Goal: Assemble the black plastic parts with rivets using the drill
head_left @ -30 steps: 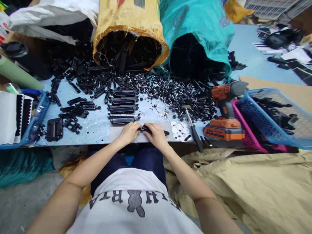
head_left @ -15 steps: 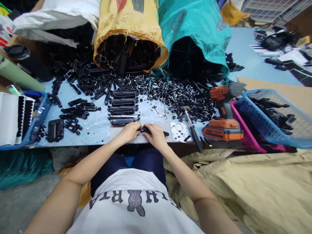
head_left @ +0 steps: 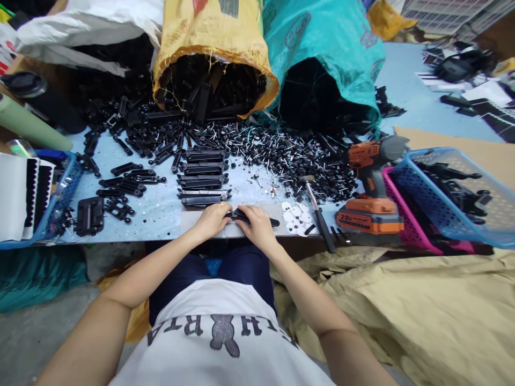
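Note:
Low over the front of the bench, my left hand (head_left: 214, 219) and my right hand (head_left: 257, 222) meet with fingers closed around black plastic arm pieces (head_left: 240, 214). One end of a piece sticks out to the right of my right hand. How the pieces join is hidden by my fingers. Beneath them lies a grey plate (head_left: 189, 219). Just beyond my left hand, several similar black arms (head_left: 204, 181) are lined up in a row. To the right of my right hand are white discs (head_left: 295, 217) and a hammer (head_left: 317, 212).
A cordless drill (head_left: 372, 185) stands at right beside a pink basket (head_left: 396, 209) and a blue basket (head_left: 454, 214). Small pins and black parts (head_left: 281, 153) are heaped at the back, before a yellow sack (head_left: 213, 32) and a teal sack (head_left: 317, 32). Another blue basket (head_left: 68, 187) is at left.
Both hands stay in nearly the same place on the black arm pieces. The view has shifted very slightly; nothing else visibly moved.

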The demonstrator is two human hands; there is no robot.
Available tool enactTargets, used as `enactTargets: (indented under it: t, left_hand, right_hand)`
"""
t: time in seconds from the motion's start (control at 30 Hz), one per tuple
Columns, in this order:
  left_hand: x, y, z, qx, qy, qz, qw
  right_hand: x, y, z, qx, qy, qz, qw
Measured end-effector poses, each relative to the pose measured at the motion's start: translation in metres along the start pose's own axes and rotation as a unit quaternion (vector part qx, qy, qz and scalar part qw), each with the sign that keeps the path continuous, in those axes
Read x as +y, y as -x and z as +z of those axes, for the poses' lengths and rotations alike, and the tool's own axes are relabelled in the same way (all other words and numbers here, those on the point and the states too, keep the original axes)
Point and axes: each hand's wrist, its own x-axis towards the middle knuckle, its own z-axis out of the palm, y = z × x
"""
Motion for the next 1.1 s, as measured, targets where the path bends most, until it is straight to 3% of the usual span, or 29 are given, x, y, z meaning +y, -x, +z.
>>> enactTargets:
  t: [0.47, 0.7, 1.1]
  left_hand:
    - [-0.009, 0.006, 0.015, 0.049, 0.064, -0.024, 0.996]
    - [-0.012, 0.005, 0.016, 0.056, 0.084, -0.024, 0.995]
    - [-0.014, 0.006, 0.02, 0.081, 0.113, -0.027, 0.99]
  right_hand:
    - [0.003, -0.038, -0.01, -0.122, -0.152, 0.115, 0.974]
    - [0.008, -0.047, -0.008, -0.163, -0.198, 0.124, 0.959]
    - [0.015, -0.048, -0.001, -0.147, -0.219, 0.127, 0.956]
